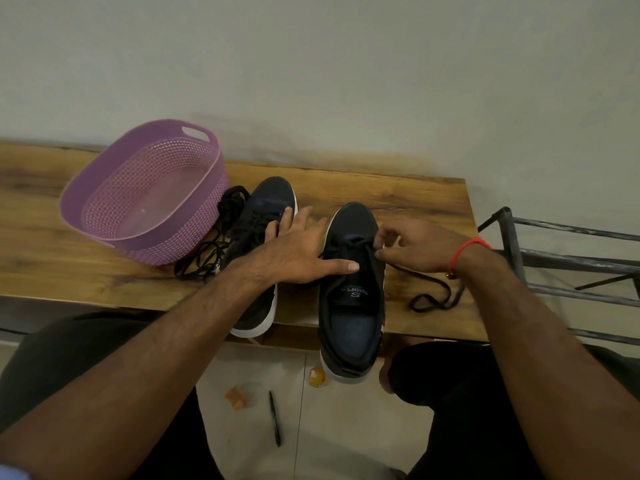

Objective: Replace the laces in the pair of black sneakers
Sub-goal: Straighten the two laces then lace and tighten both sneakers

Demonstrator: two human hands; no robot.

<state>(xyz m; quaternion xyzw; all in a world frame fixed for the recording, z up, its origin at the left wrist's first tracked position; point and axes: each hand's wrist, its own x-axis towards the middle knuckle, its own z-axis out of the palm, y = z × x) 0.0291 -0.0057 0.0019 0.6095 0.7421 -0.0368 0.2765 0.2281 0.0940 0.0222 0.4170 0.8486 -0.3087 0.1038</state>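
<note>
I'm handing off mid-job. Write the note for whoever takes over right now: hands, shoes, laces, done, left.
Left hand: open, fingers spread, across both sneakers.
Right hand: pinches the lace at the right sneaker; its loose end trails on the table.
Left sneaker: laced.
Loose laces lie beside the purple basket.
Done: unclear.
Left: finish the right sneaker's lacing.

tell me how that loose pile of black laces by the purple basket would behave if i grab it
The loose laces lie in slack tangled loops, so they would probably flop, dangle and snag together. They look thin, so likely very light, and pushing would probably drag them across the wooden table rather than roll.
</note>
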